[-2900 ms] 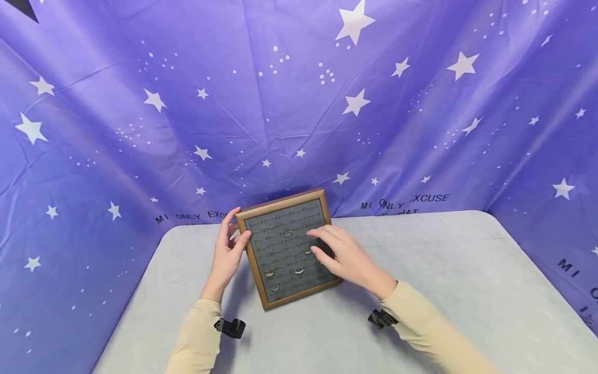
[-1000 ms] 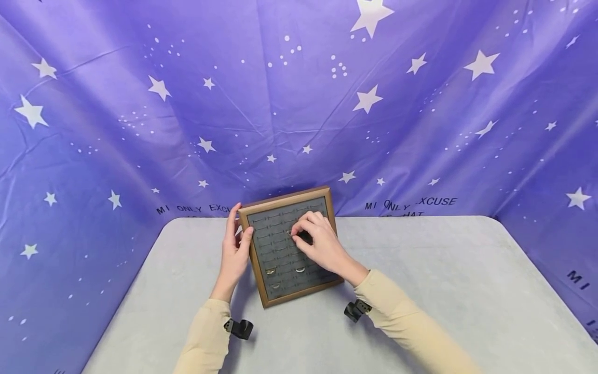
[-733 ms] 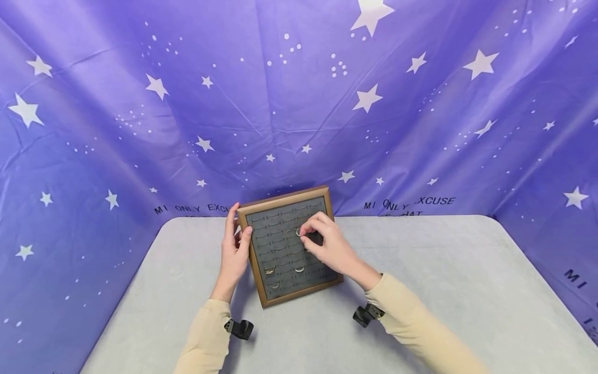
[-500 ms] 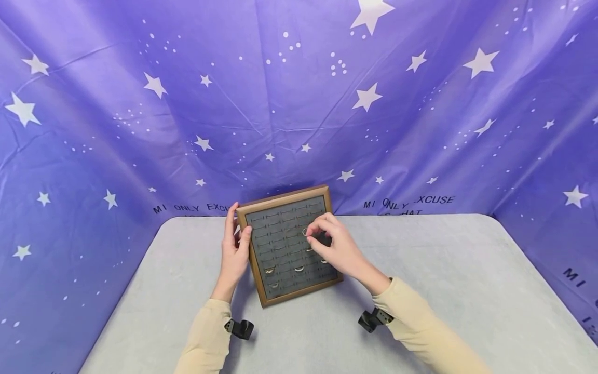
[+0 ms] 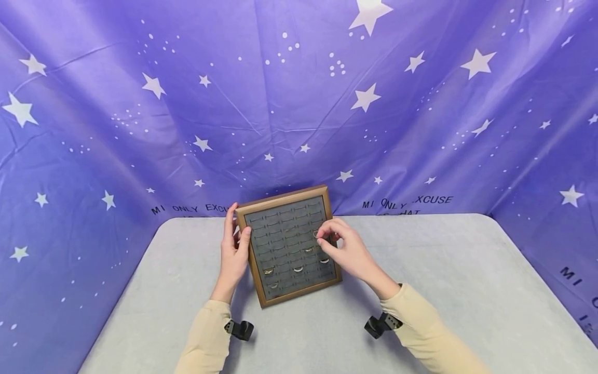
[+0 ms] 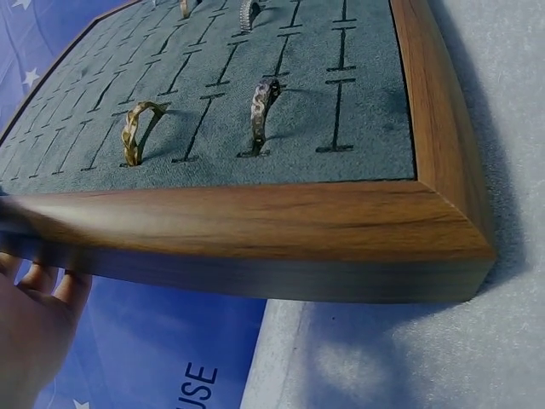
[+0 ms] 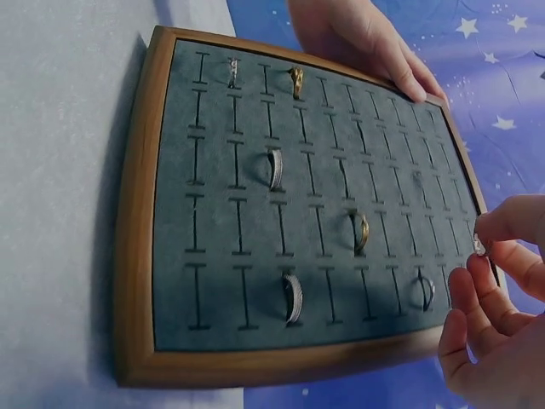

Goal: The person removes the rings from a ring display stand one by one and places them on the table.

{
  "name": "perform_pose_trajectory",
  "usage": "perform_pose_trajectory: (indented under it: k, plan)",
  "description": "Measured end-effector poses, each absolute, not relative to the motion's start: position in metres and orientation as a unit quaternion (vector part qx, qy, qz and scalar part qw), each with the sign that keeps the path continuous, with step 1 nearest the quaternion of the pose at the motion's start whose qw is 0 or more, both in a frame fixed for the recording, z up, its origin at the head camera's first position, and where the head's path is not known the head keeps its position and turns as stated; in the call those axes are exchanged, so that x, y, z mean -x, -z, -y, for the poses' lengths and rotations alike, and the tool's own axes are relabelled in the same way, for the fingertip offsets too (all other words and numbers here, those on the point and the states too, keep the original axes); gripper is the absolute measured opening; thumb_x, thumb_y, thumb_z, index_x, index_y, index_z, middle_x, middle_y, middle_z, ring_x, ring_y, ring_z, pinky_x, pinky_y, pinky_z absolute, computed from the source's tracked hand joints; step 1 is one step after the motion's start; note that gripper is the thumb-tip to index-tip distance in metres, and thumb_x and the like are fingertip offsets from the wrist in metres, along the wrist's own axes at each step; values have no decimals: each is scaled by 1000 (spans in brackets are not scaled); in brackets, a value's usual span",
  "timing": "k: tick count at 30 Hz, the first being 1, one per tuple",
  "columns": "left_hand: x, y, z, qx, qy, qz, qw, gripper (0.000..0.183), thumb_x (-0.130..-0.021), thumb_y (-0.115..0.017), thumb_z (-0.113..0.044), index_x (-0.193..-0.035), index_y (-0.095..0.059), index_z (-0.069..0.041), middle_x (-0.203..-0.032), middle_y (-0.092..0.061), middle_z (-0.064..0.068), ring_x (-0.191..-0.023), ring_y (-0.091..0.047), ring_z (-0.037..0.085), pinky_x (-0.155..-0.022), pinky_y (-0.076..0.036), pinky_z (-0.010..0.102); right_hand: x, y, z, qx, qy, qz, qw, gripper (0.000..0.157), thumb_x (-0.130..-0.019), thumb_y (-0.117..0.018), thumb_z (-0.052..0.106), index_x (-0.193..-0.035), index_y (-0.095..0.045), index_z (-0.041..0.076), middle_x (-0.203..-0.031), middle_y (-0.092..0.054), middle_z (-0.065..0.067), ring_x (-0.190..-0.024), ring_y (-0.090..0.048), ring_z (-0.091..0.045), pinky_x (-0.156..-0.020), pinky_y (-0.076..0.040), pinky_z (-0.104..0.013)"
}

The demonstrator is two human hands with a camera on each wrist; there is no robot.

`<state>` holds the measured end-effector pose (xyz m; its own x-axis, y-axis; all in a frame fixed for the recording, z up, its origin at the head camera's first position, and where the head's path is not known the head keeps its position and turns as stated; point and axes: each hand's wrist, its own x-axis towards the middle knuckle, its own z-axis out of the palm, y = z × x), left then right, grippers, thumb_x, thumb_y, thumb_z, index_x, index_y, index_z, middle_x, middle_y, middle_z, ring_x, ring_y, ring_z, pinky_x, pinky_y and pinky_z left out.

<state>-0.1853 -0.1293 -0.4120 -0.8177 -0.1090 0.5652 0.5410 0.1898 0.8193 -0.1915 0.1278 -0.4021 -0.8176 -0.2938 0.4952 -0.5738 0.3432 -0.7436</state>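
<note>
A wood-framed ring display tray [image 5: 291, 246] with dark grey-green slotted padding stands tilted on the table. My left hand [image 5: 233, 257] grips its left edge, thumb on the front and fingers round the side and back. At the right edge, my right hand [image 5: 350, 252] pinches a small silvery ring [image 7: 479, 245] between thumb and fingertips, just in front of the padding. Several rings sit in slots: a gold ring [image 7: 296, 83], a silver patterned ring [image 7: 232, 72], a silver band [image 7: 275, 169], another gold ring [image 7: 361, 232], and two more silvery ones.
The pale grey tabletop [image 5: 299, 337] spreads around the tray. Behind and beside it hangs a purple-blue curtain [image 5: 261, 104] with white stars and lettering. A black wrist camera [image 5: 380, 325] is strapped at each sleeve cuff.
My right hand has taken a ring from an upper middle slot and carried it rightward across the tray to the right edge. The left hand keeps its grip.
</note>
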Motion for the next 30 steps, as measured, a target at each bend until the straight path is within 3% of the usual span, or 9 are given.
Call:
perform_pose_trajectory:
  k: [6, 12, 15, 20, 25, 30]
  plan:
    - [185, 414, 130, 155, 619, 726, 255, 52, -99, -47, 3, -147, -29, -1, -105, -49, 16, -82, -50, 13, -70, -45, 18, 189, 410, -143, -236, -496, 823, 144, 12, -83, -68, -7, -88, -65, 3, -91, -61, -5, -85, -56, -27, -72, -48, -40]
    - [184, 413, 130, 158, 612, 731, 257, 52, -99, -47, 4, -147, -29, -1, -108, -51, 23, -83, -53, 14, -71, -46, 19, 175, 398, -150, -208, -504, 826, 145, 10, -81, -66, -14, -87, -63, -7, -90, -61, -18, -84, -55, -36, -68, -48, -35]
    - [188, 419, 132, 156, 608, 734, 260, 53, -100, -47, 1, -149, -30, -5, -107, -51, 19, -82, -50, 14, -70, -45, 19, 168, 391, -153, -204, -505, 826, 148, 10, -80, -65, -15, -86, -62, -8, -91, -62, -20, -83, -55, -37, -67, -48, -34]
    - [193, 426, 134, 151, 611, 733, 258, 54, -100, -47, 0, -150, -30, -10, -105, -49, 13, -81, -48, 12, -69, -44, 20, 169, 398, -164, -189, -511, 827, 140, 10, -80, -64, -15, -86, -62, -8, -94, -62, -21, -83, -56, -33, -68, -48, -32]
    - [183, 409, 130, 153, 609, 734, 258, 50, -99, -47, 4, -147, -30, 0, -104, -49, 15, -80, -50, 14, -68, -45, 21, 169, 402, -173, -168, -513, 831, 133, 9, -81, -63, -15, -87, -62, -9, -95, -63, -22, -84, -55, -26, -68, -47, -26]
    - [186, 413, 135, 148, 617, 736, 236, 52, -100, -47, 1, -148, -29, -3, -114, -49, 21, -81, -51, 13, -71, -46, 21, 174, 417, -184, -160, -508, 834, 143, 10, -81, -64, -15, -88, -63, -8, -94, -63, -21, -82, -56, -24, -65, -46, -25]
